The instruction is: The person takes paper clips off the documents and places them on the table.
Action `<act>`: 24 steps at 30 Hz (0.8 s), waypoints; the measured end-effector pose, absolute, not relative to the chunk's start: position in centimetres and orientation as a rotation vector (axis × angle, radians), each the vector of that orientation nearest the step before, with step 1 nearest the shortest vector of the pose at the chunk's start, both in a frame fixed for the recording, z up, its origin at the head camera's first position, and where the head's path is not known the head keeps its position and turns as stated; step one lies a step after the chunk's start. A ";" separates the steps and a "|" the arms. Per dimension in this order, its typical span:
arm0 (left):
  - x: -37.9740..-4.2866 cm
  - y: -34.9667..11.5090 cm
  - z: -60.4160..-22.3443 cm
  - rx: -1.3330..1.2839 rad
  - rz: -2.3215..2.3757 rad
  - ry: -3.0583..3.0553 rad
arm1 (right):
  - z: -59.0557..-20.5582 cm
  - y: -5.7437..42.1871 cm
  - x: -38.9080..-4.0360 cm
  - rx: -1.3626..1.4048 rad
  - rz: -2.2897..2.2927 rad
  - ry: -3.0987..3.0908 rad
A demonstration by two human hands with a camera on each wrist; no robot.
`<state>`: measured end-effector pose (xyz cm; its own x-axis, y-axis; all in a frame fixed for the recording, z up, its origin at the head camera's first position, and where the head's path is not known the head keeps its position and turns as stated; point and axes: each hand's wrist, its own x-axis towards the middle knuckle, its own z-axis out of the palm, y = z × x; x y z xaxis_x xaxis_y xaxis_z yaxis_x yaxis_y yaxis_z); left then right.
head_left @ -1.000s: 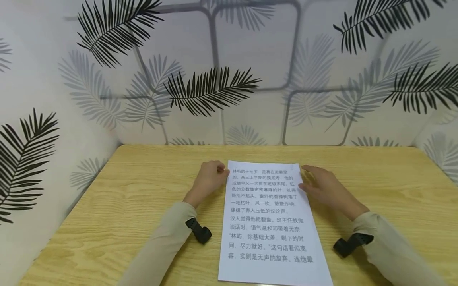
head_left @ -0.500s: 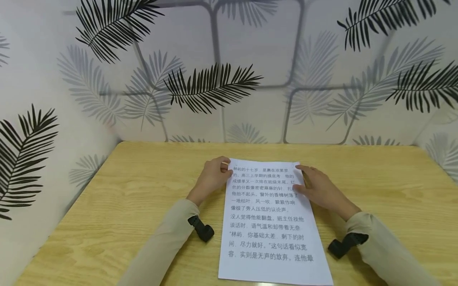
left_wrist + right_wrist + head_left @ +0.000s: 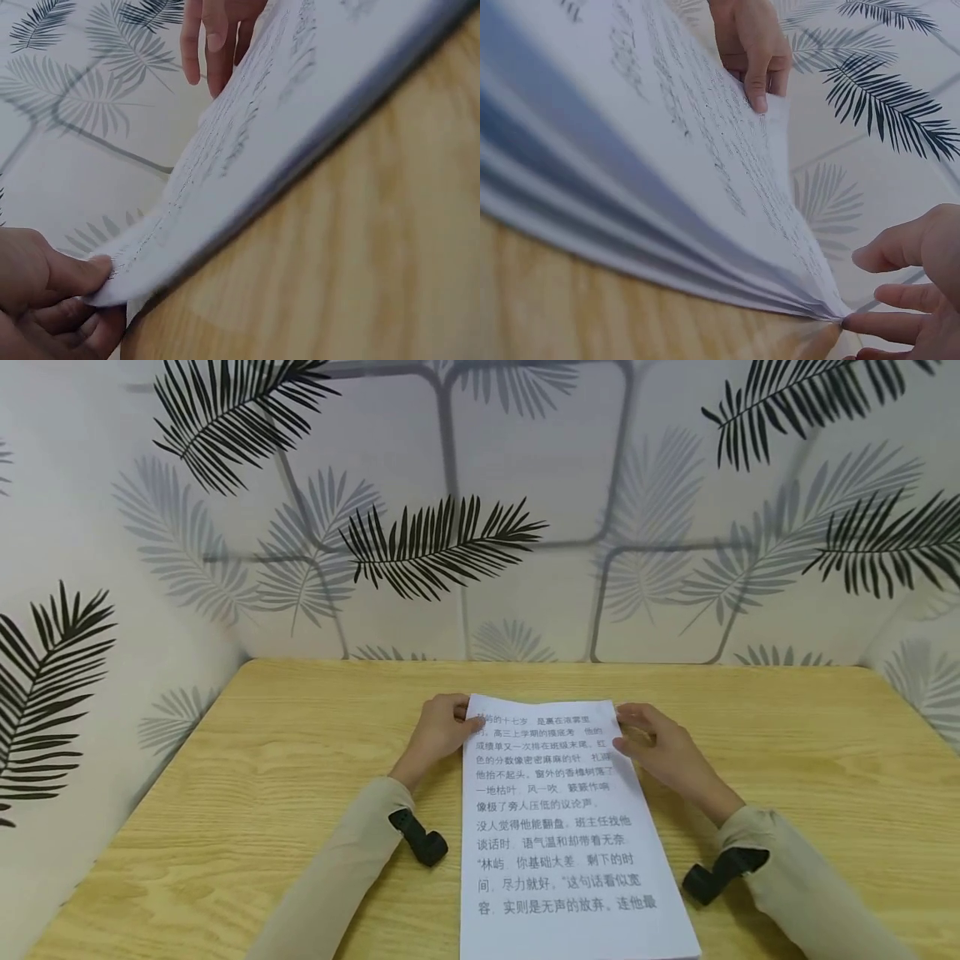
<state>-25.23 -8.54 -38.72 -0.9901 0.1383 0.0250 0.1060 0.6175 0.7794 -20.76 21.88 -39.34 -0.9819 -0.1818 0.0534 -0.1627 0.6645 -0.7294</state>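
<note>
A stack of white sheets (image 3: 562, 860) printed with Chinese text lies lengthwise on the table in the head view. At its far left corner my left hand (image 3: 437, 731) pinches the paper, thumb on top and fingers underneath. The left wrist view shows that corner bent upward beside the left thumb (image 3: 90, 274). My right hand (image 3: 663, 747) is at the far right corner. In the right wrist view a fingertip of the right hand (image 3: 922, 277) touches the corner where the sheet edges meet, while the thumb stands apart. Slightly fanned layers show along that side.
The wood-grain table (image 3: 300, 718) extends to both sides of the stack. Behind it rises a wall (image 3: 525, 602) covered with a leaf pattern. Black wrist cameras (image 3: 423, 843) are strapped over the beige sleeves (image 3: 337, 877).
The left hand has taken the far left corner between thumb and fingers and raised it slightly. The stack's far end has shifted a little left. The right hand reached over the sheet, then drew back.
</note>
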 end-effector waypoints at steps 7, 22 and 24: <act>-25.3 -8.4 -39.0 0.191 1.485 2.786 | -39.3 22.0 -20.8 -0.252 -1.444 2.810; -22.2 -9.1 -33.8 0.393 1.931 2.506 | -32.6 21.3 -18.4 -0.211 -2.015 2.892; -21.8 -9.3 -33.5 0.444 1.899 2.448 | -32.2 21.1 -18.1 -0.183 -2.126 2.867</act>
